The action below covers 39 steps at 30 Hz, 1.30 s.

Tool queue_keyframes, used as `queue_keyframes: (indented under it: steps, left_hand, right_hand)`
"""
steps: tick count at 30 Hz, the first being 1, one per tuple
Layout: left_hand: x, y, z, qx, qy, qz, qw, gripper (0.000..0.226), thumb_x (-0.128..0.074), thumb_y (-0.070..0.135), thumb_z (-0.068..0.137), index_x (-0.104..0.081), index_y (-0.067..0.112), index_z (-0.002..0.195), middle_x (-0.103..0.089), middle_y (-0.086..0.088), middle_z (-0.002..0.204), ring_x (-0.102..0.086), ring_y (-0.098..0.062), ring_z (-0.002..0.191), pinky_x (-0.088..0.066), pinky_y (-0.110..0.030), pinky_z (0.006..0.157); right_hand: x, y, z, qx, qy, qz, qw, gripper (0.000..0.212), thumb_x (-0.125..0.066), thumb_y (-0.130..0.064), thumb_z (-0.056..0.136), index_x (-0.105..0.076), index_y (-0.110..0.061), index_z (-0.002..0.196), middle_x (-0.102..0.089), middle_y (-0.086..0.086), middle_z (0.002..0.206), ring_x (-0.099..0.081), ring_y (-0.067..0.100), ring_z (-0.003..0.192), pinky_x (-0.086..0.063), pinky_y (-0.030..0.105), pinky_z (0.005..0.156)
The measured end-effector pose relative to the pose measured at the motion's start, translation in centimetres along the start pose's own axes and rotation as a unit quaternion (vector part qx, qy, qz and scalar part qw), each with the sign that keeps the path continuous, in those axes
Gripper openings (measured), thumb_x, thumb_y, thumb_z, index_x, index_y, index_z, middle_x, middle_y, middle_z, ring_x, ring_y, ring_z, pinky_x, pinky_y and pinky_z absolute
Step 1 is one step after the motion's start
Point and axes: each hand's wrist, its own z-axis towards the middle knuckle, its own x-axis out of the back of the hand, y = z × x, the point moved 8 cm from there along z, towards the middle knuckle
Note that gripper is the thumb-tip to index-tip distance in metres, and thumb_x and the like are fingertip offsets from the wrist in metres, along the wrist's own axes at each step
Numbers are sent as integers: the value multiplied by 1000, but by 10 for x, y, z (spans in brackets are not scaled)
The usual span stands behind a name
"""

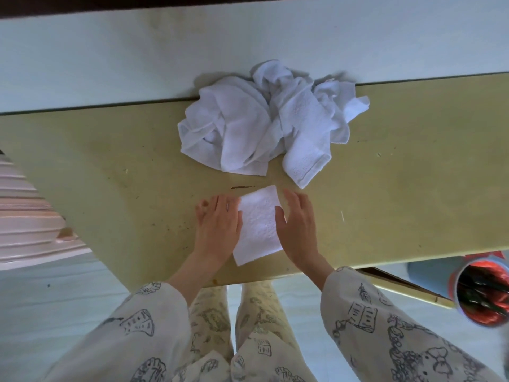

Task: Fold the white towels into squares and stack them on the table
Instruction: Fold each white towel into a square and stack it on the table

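A folded towel (259, 226) lies near the desk's (110, 161) near edge, flanked by the left hand (217, 224) and right hand (298, 227), both flat with fingers straight, holding nothing. A careless slide could tip it off; the crumpled towel pile (264, 122) waits at the far edge.

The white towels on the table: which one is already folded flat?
The folded towel between the hands, near the table's front edge. It lies flat; the others form a crumpled pile farther back.

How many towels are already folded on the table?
1: the folded towel lies near the table's front edge, between both hands. The crumpled pile behind might hide others.
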Motion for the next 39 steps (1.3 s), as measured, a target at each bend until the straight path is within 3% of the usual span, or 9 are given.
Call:
queue_keyframes:
  steps: [5,11,16,19,23,26,32,36,39]
  left_hand:
    - [-15,0,23,87,-164,-52,981,41,-54,46,86,-48,15,113,-53,-2,109,-48,-23,104,-28,-39,89]
    - [-28,5,38,156,-281,-75,944,29,-57,39,82,-56,14,97,-57,-2,100,-46,-23,104,-29,-41,93]
    - [-23,10,25,130,-344,-235,900,22,-57,27,85,-52,10,98,-56,-1,91,-52,-18,81,-41,-26,67]
    - [-9,5,9,96,-372,-310,869,19,-59,22,83,-47,17,97,-51,5,86,-51,-17,83,-39,-23,64]
    - [23,-13,-17,89,-339,-399,847,34,-59,9,83,-52,16,115,-53,5,98,-51,-13,91,-40,-20,72]
    - [48,-42,-43,102,-279,-424,856,25,-58,5,83,-58,17,104,-56,7,88,-50,-8,79,-34,-8,60]
    - [91,-129,-148,242,-123,-494,826,14,-61,15,86,-58,22,98,-56,11,84,-50,-9,76,-37,-16,66]
    - [116,-177,-260,351,-6,-511,784,8,-61,19,87,-59,22,95,-58,11,82,-52,-4,69,-39,-20,67]
    - [128,-201,-363,422,70,-504,750,10,-60,18,88,-59,24,95,-60,10,86,-57,-10,77,-44,-22,71]
  right_hand:
    - [-11,19,4,-120,-84,3,989,31,-61,-21,87,-54,-7,114,-53,8,112,-49,24,104,-40,36,92]
    - [-17,18,5,-125,-118,-33,985,30,-59,-25,86,-54,-11,112,-55,6,113,-49,23,108,-41,37,92]
    - [-21,15,11,-151,-216,15,965,45,-64,-28,83,-50,-16,124,-48,5,125,-44,24,118,-39,42,100]
    - [-28,-2,10,-117,-353,20,928,61,-66,-28,83,-39,-15,137,-35,6,138,-34,24,128,-32,42,108]
    - [-35,-45,-3,-69,-482,82,870,36,-65,-12,85,-57,2,116,-59,18,116,-55,22,101,-49,24,85]
    - [-34,-87,-15,-37,-503,96,858,22,-61,-4,87,-58,8,104,-58,8,92,-53,14,82,-42,8,63]
    - [-71,-181,-63,113,-533,13,838,25,-65,-7,84,-57,13,99,-58,19,86,-53,29,76,-44,37,73]
    - [-95,-266,-138,247,-537,-25,806,16,-63,-17,86,-65,-2,90,-57,5,78,-49,14,72,-36,25,64]
    - [-109,-324,-227,337,-562,-45,754,17,-63,-19,86,-65,-3,80,-58,13,76,-47,13,71,-34,29,65]
